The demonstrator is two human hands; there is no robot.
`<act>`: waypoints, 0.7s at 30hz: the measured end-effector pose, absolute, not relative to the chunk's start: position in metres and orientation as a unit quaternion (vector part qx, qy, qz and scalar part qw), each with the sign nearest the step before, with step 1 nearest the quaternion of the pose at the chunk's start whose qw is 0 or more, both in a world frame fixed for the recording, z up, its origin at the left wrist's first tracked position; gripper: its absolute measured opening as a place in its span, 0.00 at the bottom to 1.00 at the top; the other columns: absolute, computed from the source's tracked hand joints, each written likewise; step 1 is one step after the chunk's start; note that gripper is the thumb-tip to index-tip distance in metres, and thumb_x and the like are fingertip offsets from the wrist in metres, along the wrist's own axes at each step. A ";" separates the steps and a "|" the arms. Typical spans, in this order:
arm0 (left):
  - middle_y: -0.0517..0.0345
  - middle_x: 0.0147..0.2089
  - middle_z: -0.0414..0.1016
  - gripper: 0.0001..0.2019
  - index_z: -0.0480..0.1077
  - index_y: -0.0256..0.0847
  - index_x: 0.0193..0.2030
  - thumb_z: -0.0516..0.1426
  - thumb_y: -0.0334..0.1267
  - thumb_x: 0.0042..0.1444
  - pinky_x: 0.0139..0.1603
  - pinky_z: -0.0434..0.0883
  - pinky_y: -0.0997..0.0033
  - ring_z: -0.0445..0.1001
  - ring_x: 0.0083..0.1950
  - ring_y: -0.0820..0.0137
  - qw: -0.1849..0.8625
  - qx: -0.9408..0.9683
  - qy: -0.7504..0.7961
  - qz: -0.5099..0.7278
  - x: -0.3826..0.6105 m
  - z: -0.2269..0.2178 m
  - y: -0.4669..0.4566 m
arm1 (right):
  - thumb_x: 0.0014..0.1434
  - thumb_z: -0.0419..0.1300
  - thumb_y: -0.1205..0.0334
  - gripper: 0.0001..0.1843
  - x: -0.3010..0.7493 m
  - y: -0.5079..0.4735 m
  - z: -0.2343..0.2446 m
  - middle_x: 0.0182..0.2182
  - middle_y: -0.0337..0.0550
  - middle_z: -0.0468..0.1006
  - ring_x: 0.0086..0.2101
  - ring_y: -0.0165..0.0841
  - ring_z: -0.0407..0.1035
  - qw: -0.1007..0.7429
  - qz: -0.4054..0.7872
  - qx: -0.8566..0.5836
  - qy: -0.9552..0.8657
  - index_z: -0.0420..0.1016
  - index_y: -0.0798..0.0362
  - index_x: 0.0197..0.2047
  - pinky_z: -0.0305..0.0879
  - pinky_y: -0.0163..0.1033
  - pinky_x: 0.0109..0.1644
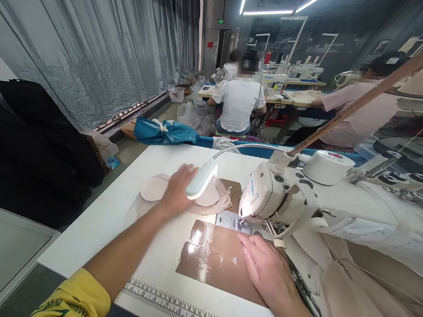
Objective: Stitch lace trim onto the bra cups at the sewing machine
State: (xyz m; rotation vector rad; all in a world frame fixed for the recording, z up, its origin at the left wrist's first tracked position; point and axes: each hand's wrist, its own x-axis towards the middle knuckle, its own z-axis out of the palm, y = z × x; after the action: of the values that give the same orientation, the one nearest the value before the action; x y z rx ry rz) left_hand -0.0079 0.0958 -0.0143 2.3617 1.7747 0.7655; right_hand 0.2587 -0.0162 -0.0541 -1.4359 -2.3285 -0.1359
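My left hand reaches across the white table and rests on a pile of beige bra cups with lace; its fingers look loosely curved over the fabric. My right hand lies flat, fingers stretched, on the brown taped patch just in front of the needle plate of the white sewing machine. Nothing is held in the right hand.
A gooseneck lamp hangs over the cups. A printed ruler runs along the table's front edge. Beige fabric piles at the right. A blue bag lies behind the table. Other people sit at machines farther back. Black cloth lies at left.
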 end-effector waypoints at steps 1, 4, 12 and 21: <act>0.47 0.69 0.51 0.27 0.51 0.40 0.66 0.49 0.43 0.61 0.69 0.49 0.54 0.43 0.71 0.57 0.041 0.738 0.629 0.239 -0.023 -0.009 0.097 | 0.62 0.45 0.70 0.20 0.259 -0.016 -0.054 0.31 0.45 0.75 0.27 0.32 0.70 0.201 -0.044 -0.513 -0.833 0.76 0.56 0.49 0.67 0.37 0.31; 0.35 0.62 0.59 0.29 0.60 0.31 0.57 0.57 0.46 0.52 0.63 0.52 0.43 0.48 0.68 0.42 0.087 0.673 0.721 0.143 -0.070 0.002 0.095 | 0.62 0.46 0.70 0.20 0.260 -0.018 -0.053 0.32 0.45 0.75 0.29 0.34 0.71 0.202 -0.034 -0.510 -0.835 0.76 0.56 0.49 0.68 0.38 0.33; 0.56 0.35 0.71 0.16 0.65 0.40 0.37 0.54 0.52 0.55 0.34 0.69 0.68 0.71 0.36 0.64 0.374 0.654 0.627 0.201 -0.137 0.018 0.016 | 0.61 0.47 0.70 0.19 0.260 -0.021 -0.050 0.32 0.45 0.76 0.31 0.34 0.71 0.205 -0.007 -0.521 -0.828 0.76 0.56 0.48 0.67 0.39 0.35; 0.54 0.47 0.70 0.21 0.66 0.40 0.50 0.61 0.36 0.48 0.44 0.67 0.69 0.70 0.47 0.62 0.540 0.753 0.345 0.147 -0.010 0.022 0.003 | 0.64 0.51 0.61 0.11 0.266 -0.032 -0.035 0.31 0.40 0.76 0.32 0.31 0.70 0.382 0.158 -0.466 -0.782 0.74 0.51 0.36 0.65 0.35 0.36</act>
State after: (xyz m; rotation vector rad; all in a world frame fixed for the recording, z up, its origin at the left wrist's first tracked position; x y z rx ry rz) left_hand -0.0104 0.0028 0.0219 1.7901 0.8208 0.3482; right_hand 0.2657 -0.0319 -0.0352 -1.1901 -1.9950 0.4042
